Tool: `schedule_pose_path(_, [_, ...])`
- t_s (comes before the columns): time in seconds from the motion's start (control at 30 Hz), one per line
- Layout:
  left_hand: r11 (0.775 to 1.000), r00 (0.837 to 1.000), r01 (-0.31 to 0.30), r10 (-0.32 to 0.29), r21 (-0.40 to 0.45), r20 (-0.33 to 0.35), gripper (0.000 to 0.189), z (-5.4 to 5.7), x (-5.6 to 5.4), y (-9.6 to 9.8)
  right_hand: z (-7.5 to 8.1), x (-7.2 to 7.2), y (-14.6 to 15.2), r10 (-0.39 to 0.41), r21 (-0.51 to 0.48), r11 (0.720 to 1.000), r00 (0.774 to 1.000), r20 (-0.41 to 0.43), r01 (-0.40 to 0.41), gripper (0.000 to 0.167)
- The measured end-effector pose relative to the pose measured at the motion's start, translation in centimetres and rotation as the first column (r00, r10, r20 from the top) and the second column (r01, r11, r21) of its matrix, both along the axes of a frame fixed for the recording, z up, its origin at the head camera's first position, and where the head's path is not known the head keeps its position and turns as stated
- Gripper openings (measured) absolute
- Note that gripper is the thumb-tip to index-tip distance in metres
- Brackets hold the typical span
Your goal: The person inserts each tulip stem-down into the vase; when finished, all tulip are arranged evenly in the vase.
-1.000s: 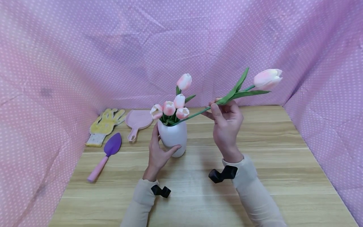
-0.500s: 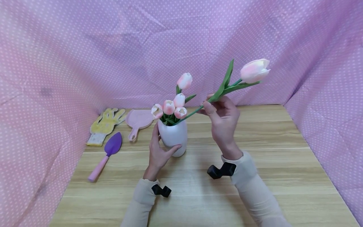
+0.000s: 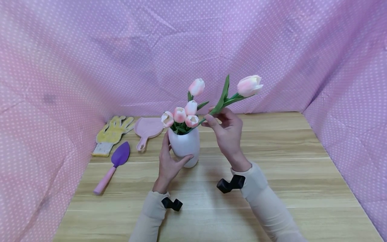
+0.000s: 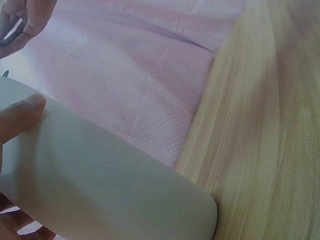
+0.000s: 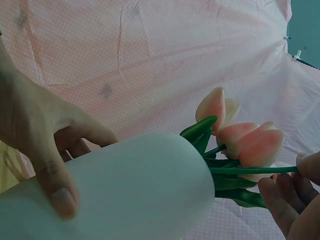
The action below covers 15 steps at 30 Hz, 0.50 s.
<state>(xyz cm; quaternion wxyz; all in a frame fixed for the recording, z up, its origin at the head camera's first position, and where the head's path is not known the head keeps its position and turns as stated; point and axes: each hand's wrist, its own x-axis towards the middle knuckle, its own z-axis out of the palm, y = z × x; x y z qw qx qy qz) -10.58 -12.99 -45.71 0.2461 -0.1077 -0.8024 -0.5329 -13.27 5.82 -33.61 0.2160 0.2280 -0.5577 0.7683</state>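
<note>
A white vase [image 3: 185, 148] stands on the wooden table with several pink-and-white tulips [image 3: 180, 114] in it. My left hand [image 3: 170, 164] grips the vase from the left, thumb across its front; the left wrist view shows the thumb [image 4: 31, 111] on the smooth wall. With my right hand [image 3: 226, 131] I pinch the green stem of another tulip [image 3: 249, 86], which leans up to the right. Its stem [image 5: 255, 170] runs over the vase's rim among the other stems and leaves in the right wrist view. The stem's lower end is hidden inside the vase.
Left of the vase lie a pink dustpan-shaped scoop [image 3: 148, 127], a yellow-and-white glove [image 3: 112, 134] and a purple trowel [image 3: 120, 154] with a pink handle. A pink dotted cloth [image 3: 193, 40] hangs behind and along both sides of the table [image 3: 287, 188].
My right hand has moved left toward the vase with the tulip, whose bloom shifts left and whose stem slides farther into the vase. My left hand keeps its hold on the vase.
</note>
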Motion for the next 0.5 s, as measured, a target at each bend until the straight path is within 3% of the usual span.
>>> schedule_pose_path(0.17, [1.000, 1.000, 0.001, -0.001, -0.003, -0.006, 0.112, 0.01, -0.05, -0.03, -0.40, -0.18, -0.18, 0.015, 0.006, 1.000, 0.999, 0.030, -0.016, 0.020])
schedule_pose_path(0.4, [1.000, 1.000, 0.004, -0.004, -0.005, -0.011, 0.112, 0.02, -0.04, -0.08, -0.42, -0.26, -0.13, 0.027, 0.045, 0.999, 0.999, 0.047, -0.029, 0.036])
schedule_pose_path(0.5, [1.000, 1.000, 0.005, -0.005, -0.004, -0.008, 0.112, 0.01, -0.01, -0.04, -0.26, -0.22, 0.12, 0.025, 0.046, 0.999, 0.999, 0.045, -0.027, 0.034])
